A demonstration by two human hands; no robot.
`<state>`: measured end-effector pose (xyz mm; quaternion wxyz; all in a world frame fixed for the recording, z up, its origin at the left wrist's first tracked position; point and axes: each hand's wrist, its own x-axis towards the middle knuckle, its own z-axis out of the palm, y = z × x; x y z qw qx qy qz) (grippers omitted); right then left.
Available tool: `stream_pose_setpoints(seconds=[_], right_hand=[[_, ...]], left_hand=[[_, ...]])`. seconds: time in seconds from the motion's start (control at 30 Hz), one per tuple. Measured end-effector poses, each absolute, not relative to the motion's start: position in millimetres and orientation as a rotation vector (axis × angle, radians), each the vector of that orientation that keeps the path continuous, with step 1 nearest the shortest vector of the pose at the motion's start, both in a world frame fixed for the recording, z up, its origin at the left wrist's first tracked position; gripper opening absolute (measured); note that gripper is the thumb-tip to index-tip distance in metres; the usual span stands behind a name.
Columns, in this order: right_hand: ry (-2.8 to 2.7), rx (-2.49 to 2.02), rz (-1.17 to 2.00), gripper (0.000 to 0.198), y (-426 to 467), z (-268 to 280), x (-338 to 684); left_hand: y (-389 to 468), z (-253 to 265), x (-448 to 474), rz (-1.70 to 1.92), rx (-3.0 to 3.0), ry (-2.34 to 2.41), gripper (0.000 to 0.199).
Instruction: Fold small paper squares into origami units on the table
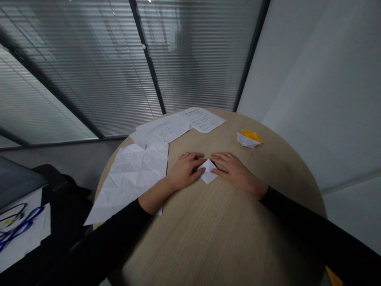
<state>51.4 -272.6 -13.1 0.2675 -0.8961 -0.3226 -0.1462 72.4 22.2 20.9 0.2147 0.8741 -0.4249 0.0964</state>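
Observation:
A small white folded paper point(208, 178), diamond-shaped, lies on the round wooden table between my two hands. My left hand point(186, 171) grips its left corner, the thumb on top of the paper and the fingers along the far edge. From the other side my right hand point(235, 171) holds the right corner, thumb pressed on the near face. Part of the paper's sides is hidden under the fingers. Beyond my right hand sit a white paper boat point(248, 142) and a yellow paper boat point(252, 136), touching each other.
A large creased white sheet point(131, 171) lies on the table's left side, under my left forearm. Printed sheets point(166, 129) overlap at the far edge. Blue cords point(22, 228) rest on papers at lower left. Glass with blinds point(193, 75) and a white wall point(321, 79) border the table point(184, 238).

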Motion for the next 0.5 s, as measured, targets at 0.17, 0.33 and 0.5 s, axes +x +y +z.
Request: stream_pose_setpoints(seconds=[0.17,0.33,0.5], right_hand=[[-0.851,-2.316,-0.412,0.032,-270,-10,51],[-0.866,-2.257,-0.491,0.008,-269,3,45],[-0.91,-2.229,-0.738,0.012,-270,16,39]], left_hand=[[21,19,76,0.264,2.32,-1.173,0.031],[22,24,74,0.311,2.228,-1.14,0.015],[23,28,71,0.578,2.127,-1.211,0.016]])
